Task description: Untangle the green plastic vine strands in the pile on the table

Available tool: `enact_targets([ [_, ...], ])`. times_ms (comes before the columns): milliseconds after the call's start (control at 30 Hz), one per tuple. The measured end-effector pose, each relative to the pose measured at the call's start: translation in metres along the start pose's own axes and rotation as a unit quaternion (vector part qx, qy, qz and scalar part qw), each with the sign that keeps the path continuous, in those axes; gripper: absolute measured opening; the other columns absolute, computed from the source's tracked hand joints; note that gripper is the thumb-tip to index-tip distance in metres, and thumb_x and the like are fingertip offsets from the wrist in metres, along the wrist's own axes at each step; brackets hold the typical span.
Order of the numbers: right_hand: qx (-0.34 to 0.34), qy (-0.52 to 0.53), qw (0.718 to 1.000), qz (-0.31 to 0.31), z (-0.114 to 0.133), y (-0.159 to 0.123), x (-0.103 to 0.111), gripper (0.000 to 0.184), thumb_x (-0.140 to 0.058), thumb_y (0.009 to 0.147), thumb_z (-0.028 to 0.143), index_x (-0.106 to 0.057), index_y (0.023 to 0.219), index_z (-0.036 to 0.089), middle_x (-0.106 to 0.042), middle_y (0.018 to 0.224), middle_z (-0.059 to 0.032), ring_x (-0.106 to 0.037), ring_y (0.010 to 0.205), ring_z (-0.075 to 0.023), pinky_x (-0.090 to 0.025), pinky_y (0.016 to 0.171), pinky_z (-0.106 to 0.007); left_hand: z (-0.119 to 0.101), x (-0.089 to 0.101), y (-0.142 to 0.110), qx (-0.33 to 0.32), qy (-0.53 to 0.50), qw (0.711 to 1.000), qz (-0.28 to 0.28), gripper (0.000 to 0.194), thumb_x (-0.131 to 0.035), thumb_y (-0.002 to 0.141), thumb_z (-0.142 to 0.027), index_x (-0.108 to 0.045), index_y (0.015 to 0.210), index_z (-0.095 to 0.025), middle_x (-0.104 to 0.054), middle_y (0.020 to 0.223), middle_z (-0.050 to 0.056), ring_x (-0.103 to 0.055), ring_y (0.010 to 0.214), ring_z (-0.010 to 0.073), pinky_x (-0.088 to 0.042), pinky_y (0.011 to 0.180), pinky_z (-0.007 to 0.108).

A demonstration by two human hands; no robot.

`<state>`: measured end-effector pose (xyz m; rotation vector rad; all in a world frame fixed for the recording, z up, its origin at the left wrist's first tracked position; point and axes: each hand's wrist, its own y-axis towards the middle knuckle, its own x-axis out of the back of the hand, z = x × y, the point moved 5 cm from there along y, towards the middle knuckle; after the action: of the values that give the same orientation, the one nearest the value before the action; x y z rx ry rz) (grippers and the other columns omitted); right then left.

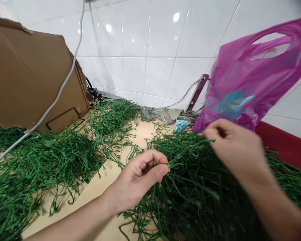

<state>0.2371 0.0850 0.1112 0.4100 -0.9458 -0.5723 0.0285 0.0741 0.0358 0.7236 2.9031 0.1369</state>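
Artificial green sprigs (pixel 193 187): big tangled heap on worktop, right of centre, runs under both hands & out to lower right edge.
L hand (pixel 137 180): at heap's left side, thumb & fingers pinched on a sprig's stem, stem end poking out just past thumb.
R hand (pixel 235 147): above heap's far part, fingers curled in to thumb right by a thin stem; blurred, can't tell if gripping.
Hands: apart, sprigs btwn them.
2nd heap of sprigs (pixel 40 160): left of hands, strip of worktop (pixel 100 190) btwn it & main heap.
Left, behind: brown cardboard sheet (pixel 32 77) propped up, white cable (pixel 52 97) hanging across it.
Right, behind: magenta plastic bag (pixel 248 80) w/ cut handle, near R hand.
Back edge: grey cloth (pixel 163 115), small bag of blue bits (pixel 182 124), metal bracket (pixel 197 92) on white wall tiles (pixel 150 40).
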Motion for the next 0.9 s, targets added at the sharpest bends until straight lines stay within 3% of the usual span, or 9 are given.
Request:
enact_targets([
  [67,-0.031,-0.032,0.998,0.046,-0.012,0.011,0.015,0.014,-0.06,0.08,0.022,-0.067,0.067,0.023,-0.063,0.052,-0.0007,-0.048,0.042,-0.0131,-0.031,0.043,-0.029,-0.001,0.0,-0.001,-0.008,-0.02,1.0,-0.013,0.027,-0.064,0.092,-0.047,-0.061,0.09,-0.02,-0.055,0.074,-0.001,-0.048,0.07,0.0135,-0.039,0.069,0.025],
  [200,0.097,-0.011,0.99,0.103,0.002,0.006,0.018,0.013,-0.059,0.08,0.024,-0.066,0.07,0.025,-0.067,0.059,0.0007,-0.054,0.046,-0.0146,-0.035,0.046,-0.029,0.009,0.004,0.004,-0.009,-0.074,0.995,-0.06,0.024,-0.058,0.098,-0.044,-0.06,0.089,-0.022,-0.056,0.078,-0.001,-0.051,0.075,0.0126,-0.04,0.074,0.023],
  [300,0.188,0.017,0.977,0.099,0.021,-0.008,0.007,0.011,-0.056,0.078,0.019,-0.064,0.074,0.025,-0.067,0.063,0.0018,-0.05,0.043,-0.0133,-0.037,0.047,-0.029,0.016,0.006,0.006,0.005,-0.078,0.994,-0.079,0.02,-0.065,0.094,-0.042,-0.062,0.091,-0.023,-0.054,0.08,-0.003,-0.05,0.076,0.0111,-0.04,0.073,0.021],
  [400,0.236,0.049,0.965,0.101,0.034,-0.016,0.003,0.014,-0.053,0.081,0.016,-0.063,0.08,0.025,-0.071,0.075,-0.0003,-0.057,0.054,-0.0153,-0.043,0.055,-0.03,0.017,0.009,0.007,0.006,-0.078,0.992,-0.098,0.021,-0.072,0.089,-0.04,-0.064,0.086,-0.021,-0.054,0.079,-0.003,-0.051,0.074,0.0099,-0.04,0.072,0.02],
  [500,0.238,0.05,0.964,0.108,0.037,-0.017,0.008,0.014,-0.053,0.083,0.016,-0.063,0.083,0.026,-0.072,0.077,-0.0001,-0.06,0.059,-0.0165,-0.046,0.059,-0.03,0.017,0.01,0.009,0.005,-0.105,0.989,-0.102,0.022,-0.075,0.087,-0.04,-0.066,0.085,-0.02,-0.058,0.079,-0.003,-0.055,0.074,0.0092,-0.042,0.073,0.019],
  [600,0.218,0.042,0.969,0.106,0.035,-0.016,0.012,0.015,-0.055,0.084,0.017,-0.066,0.088,0.026,-0.072,0.077,0.0027,-0.05,0.045,-0.0124,-0.045,0.052,-0.03,0.018,0.013,0.011,0.006,-0.134,0.985,-0.111,0.022,-0.079,0.083,-0.038,-0.068,0.085,-0.019,-0.062,0.079,-0.003,-0.058,0.072,0.0086,-0.043,0.073,0.019],
  [667,0.207,0.06,0.968,0.131,0.034,-0.018,0.01,0.015,-0.057,0.085,0.018,-0.068,0.089,0.027,-0.073,0.08,0.0035,-0.054,0.046,-0.0125,-0.047,0.053,-0.029,0.018,0.016,0.013,0.009,-0.151,0.981,-0.125,0.023,-0.081,0.081,-0.037,-0.068,0.084,-0.018,-0.063,0.078,-0.003,-0.059,0.072,0.0086,-0.044,0.072,0.019],
  [767,0.186,0.1,0.959,0.19,0.034,-0.022,-0.004,0.014,-0.058,0.089,0.026,-0.071,0.093,0.027,-0.076,0.087,0.0012,-0.071,0.073,-0.0189,-0.055,0.068,-0.028,0.018,0.021,0.013,0.013,-0.181,0.971,-0.155,0.025,-0.084,0.077,-0.036,-0.067,0.082,-0.018,-0.064,0.076,-0.004,-0.059,0.072,0.0083,-0.044,0.07,0.018],
  [900,0.179,0.146,0.953,0.197,0.04,-0.029,-0.022,0.015,-0.062,0.09,0.03,-0.072,0.099,0.024,-0.077,0.101,-0.0035,-0.072,0.095,-0.0234,-0.056,0.086,-0.034,0.017,0.023,0.013,0.013,-0.196,0.966,-0.165,0.025,-0.084,0.078,-0.035,-0.066,0.081,-0.018,-0.065,0.073,-0.004,-0.057,0.071,0.0074,-0.044,0.068,0.016],
])
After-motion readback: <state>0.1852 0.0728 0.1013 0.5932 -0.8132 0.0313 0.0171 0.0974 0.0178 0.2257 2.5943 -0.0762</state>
